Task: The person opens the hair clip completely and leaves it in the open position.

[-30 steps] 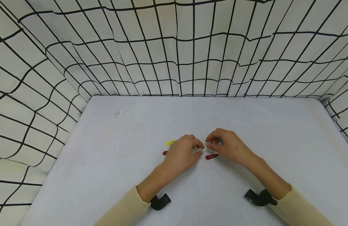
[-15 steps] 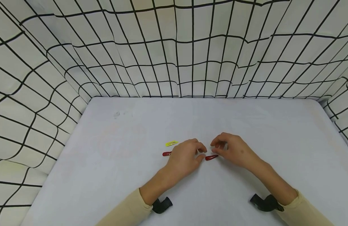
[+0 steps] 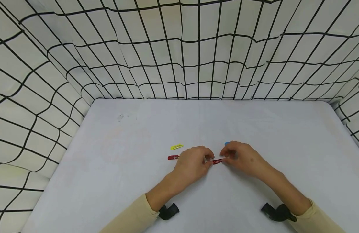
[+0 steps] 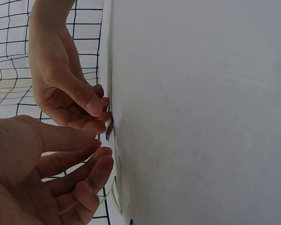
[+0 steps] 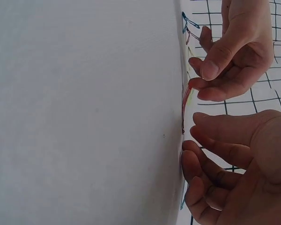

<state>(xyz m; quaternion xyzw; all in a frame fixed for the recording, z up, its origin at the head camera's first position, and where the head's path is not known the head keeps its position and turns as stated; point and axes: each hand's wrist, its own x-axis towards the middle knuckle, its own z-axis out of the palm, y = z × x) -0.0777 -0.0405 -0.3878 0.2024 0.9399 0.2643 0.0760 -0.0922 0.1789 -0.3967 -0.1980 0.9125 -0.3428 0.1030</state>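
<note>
A red hair clip (image 3: 217,161) lies on the white table between my hands. My left hand (image 3: 192,163) is at its left end, the fingertips touching or very near it. At the clip's other end is my right hand (image 3: 243,157), thumb tip against or just above it. Thumb and forefinger of each hand look slightly apart in the head view. The right wrist view shows the red clip (image 5: 185,105) standing out between both hands' fingertips. Another red hair clip (image 3: 172,157) is partly hidden behind my left hand. A blue hair clip (image 3: 227,143) peeks out beyond my right hand.
A yellow hair clip (image 3: 176,147) lies beyond my left hand. The right wrist view shows a blue hair clip (image 5: 189,21) near the far side. Black-gridded white walls (image 3: 191,51) enclose the table (image 3: 124,181). Dark curved wrist mounts (image 3: 169,212) hang below both sleeves.
My right hand has moved right and toward me, uncovering part of the blue clip. My left hand has shifted slightly right and nearer. Both hands have come to the middle red clip.
</note>
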